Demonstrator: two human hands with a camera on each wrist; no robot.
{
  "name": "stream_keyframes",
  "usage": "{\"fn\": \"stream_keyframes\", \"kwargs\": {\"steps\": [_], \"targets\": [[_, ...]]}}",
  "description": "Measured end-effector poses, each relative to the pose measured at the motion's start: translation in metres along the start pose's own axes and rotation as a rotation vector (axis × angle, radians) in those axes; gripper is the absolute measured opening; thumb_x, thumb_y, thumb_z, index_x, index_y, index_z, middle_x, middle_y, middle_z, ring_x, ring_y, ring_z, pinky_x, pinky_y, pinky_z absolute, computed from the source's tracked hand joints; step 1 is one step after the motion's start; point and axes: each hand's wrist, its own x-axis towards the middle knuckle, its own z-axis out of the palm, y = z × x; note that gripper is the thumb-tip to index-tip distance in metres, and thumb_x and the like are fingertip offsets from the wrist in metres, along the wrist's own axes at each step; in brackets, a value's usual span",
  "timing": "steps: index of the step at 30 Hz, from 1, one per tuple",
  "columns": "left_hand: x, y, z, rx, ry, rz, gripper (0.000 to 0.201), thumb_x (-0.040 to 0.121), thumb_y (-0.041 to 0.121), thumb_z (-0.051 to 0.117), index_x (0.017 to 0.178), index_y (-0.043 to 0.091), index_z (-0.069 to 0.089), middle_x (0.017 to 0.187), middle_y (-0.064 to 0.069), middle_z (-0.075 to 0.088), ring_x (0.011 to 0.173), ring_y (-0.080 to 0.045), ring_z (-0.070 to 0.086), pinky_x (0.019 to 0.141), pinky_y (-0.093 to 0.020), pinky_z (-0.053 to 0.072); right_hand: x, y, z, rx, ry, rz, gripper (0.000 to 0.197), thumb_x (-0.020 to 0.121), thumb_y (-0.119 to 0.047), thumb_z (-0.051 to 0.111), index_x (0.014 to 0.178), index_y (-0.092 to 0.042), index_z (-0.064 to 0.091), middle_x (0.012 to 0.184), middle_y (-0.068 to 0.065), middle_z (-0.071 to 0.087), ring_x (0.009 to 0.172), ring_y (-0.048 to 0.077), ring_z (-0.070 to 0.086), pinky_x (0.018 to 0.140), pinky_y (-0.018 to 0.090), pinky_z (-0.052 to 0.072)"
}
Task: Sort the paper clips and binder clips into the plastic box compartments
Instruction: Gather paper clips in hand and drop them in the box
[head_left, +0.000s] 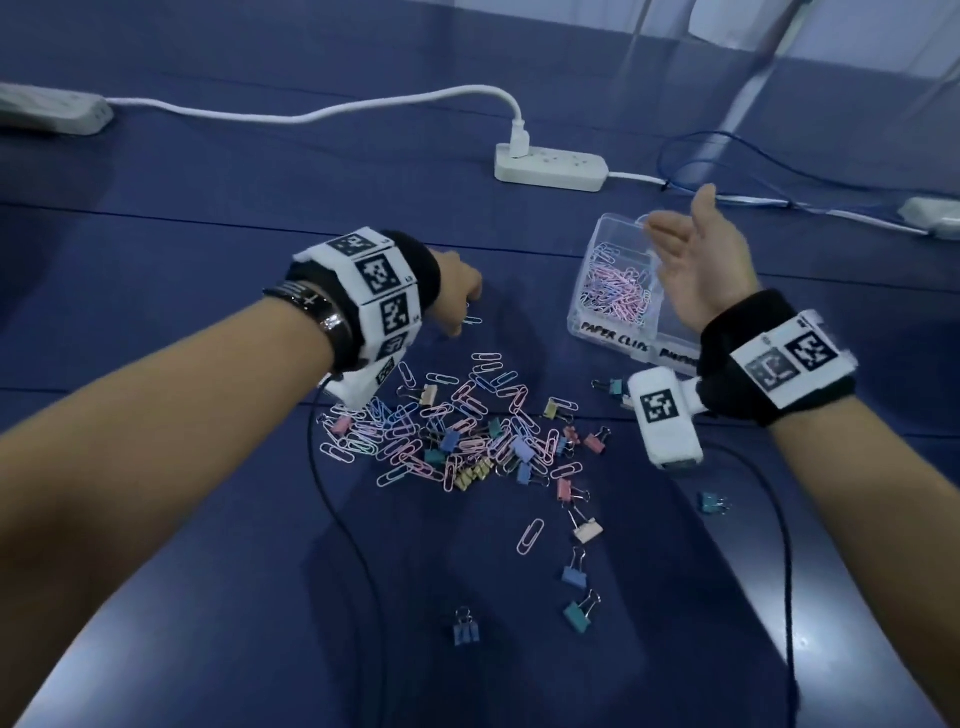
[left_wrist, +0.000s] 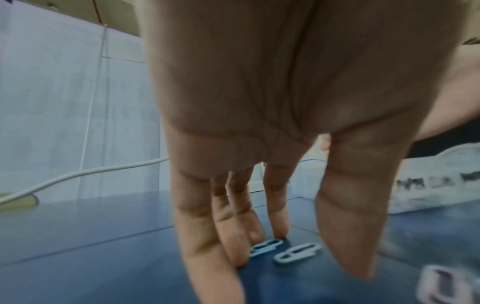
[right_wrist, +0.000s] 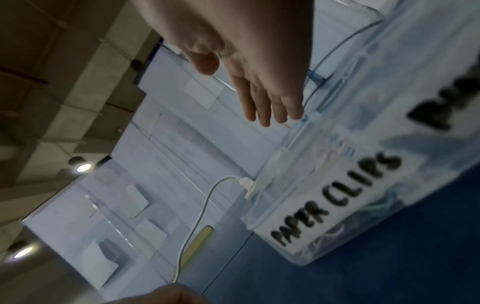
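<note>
A clear plastic box (head_left: 597, 239) stands at the right, its left compartment labelled PAPER CLIPS (right_wrist: 335, 201) and holding pink and blue paper clips (head_left: 618, 291). A mixed pile of paper clips and coloured binder clips (head_left: 467, 431) lies in the middle of the blue table. My left hand (head_left: 457, 296) reaches down beyond the pile, its straight fingertips (left_wrist: 280, 230) touching the table at two blue paper clips (left_wrist: 298, 252). My right hand (head_left: 696, 254) hovers palm-up over the box, fingers (right_wrist: 267, 109) spread and empty.
Loose binder clips (head_left: 574, 571) lie scattered toward the near edge. A white power strip (head_left: 550, 166) with a plugged cable sits behind the box, another strip (head_left: 52, 111) at far left. Black wrist cables (head_left: 337, 514) trail over the table.
</note>
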Motion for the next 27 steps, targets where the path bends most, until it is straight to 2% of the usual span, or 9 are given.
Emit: {"fn": "stream_keyframes", "kwargs": {"steps": [1, 4, 7, 11, 14, 17, 22, 25, 27], "targets": [[-0.002, 0.002, 0.002, -0.032, 0.002, 0.019, 0.052, 0.088, 0.020, 0.058, 0.135, 0.011, 0.039, 0.136, -0.014, 0.041, 0.080, -0.024, 0.051, 0.090, -0.033, 0.044, -0.007, -0.003, -0.002, -0.024, -0.010, -0.023, 0.050, 0.098, -0.040, 0.026, 0.129, -0.006, 0.045, 0.136, 0.006, 0.048, 0.128, 0.018, 0.040, 0.110, 0.034, 0.027], [-0.014, 0.011, 0.011, -0.157, -0.050, 0.094, 0.048, 0.087, 0.035, 0.058, 0.127, 0.012, 0.044, 0.127, -0.010, 0.048, 0.099, -0.025, 0.056, 0.096, -0.037, 0.047, -0.027, -0.009, -0.004, -0.142, -0.077, -0.097, 0.019, 0.095, -0.021, 0.041, 0.104, -0.017, 0.057, 0.099, -0.004, 0.061, 0.088, 0.012, 0.055, 0.080, 0.025, 0.044], [-0.032, 0.024, 0.021, -0.191, -0.103, 0.167, 0.059, 0.080, 0.050, 0.061, 0.125, 0.016, 0.043, 0.121, -0.004, 0.046, 0.110, -0.023, 0.052, 0.095, -0.035, 0.045, -0.048, -0.008, -0.005, -0.405, -0.244, -0.140, 0.027, 0.089, 0.000, 0.045, 0.091, -0.022, 0.059, 0.094, -0.002, 0.061, 0.078, 0.008, 0.054, 0.065, 0.015, 0.045], [-0.050, 0.037, 0.033, -0.086, -0.137, 0.196, 0.082, 0.064, 0.051, 0.076, 0.130, 0.023, 0.036, 0.128, -0.003, 0.037, 0.113, -0.023, 0.048, 0.091, -0.038, 0.047, -0.075, 0.004, -0.009, -0.918, -0.533, -0.151, 0.041, 0.086, 0.003, 0.051, 0.120, -0.018, 0.054, 0.115, -0.006, 0.052, 0.085, -0.007, 0.048, 0.067, 0.000, 0.039], [-0.055, 0.047, 0.040, -0.028, -0.109, 0.198, 0.077, 0.067, 0.039, 0.078, 0.129, 0.020, 0.036, 0.125, -0.007, 0.036, 0.107, -0.025, 0.051, 0.086, -0.041, 0.049, -0.087, 0.014, -0.010, -1.118, -0.610, -0.163, 0.052, 0.083, -0.004, 0.060, 0.130, -0.022, 0.046, 0.123, -0.010, 0.045, 0.103, -0.003, 0.041, 0.072, 0.004, 0.033], [-0.058, 0.050, 0.045, -0.051, -0.041, 0.239, 0.058, 0.076, 0.027, 0.072, 0.124, 0.017, 0.043, 0.116, -0.006, 0.041, 0.082, -0.017, 0.048, 0.074, -0.033, 0.043, -0.090, 0.023, -0.006, -1.221, -0.629, -0.226, 0.052, 0.081, -0.011, 0.064, 0.129, -0.023, 0.048, 0.125, -0.002, 0.048, 0.102, 0.004, 0.041, 0.071, 0.010, 0.029], [-0.052, 0.047, 0.049, -0.111, 0.112, 0.272, 0.026, 0.083, 0.005, 0.056, 0.107, 0.012, 0.060, 0.110, -0.007, 0.060, 0.100, -0.025, 0.057, 0.073, -0.028, 0.041, -0.084, 0.030, 0.010, -1.264, -0.575, -0.350, 0.037, 0.084, -0.009, 0.060, 0.121, -0.016, 0.058, 0.118, 0.005, 0.056, 0.098, 0.014, 0.048, 0.083, 0.020, 0.033], [-0.047, 0.044, 0.046, -0.166, 0.140, 0.257, 0.023, 0.082, 0.003, 0.058, 0.102, 0.012, 0.066, 0.104, -0.006, 0.063, 0.090, -0.022, 0.059, 0.069, -0.024, 0.045, -0.079, 0.032, 0.020, -1.347, -0.588, -0.397, 0.034, 0.085, -0.005, 0.056, 0.118, -0.011, 0.060, 0.109, 0.007, 0.059, 0.090, 0.013, 0.045, 0.071, 0.016, 0.026], [-0.046, 0.041, 0.042, -0.245, 0.124, 0.232, 0.023, 0.080, 0.004, 0.063, 0.101, 0.012, 0.068, 0.088, -0.002, 0.061, 0.075, -0.017, 0.056, 0.057, -0.017, 0.044, -0.075, 0.034, 0.025, -1.382, -0.587, -0.404, 0.032, 0.082, -0.001, 0.056, 0.113, -0.008, 0.062, 0.095, 0.005, 0.055, 0.084, 0.012, 0.044, 0.066, 0.017, 0.027]]}}
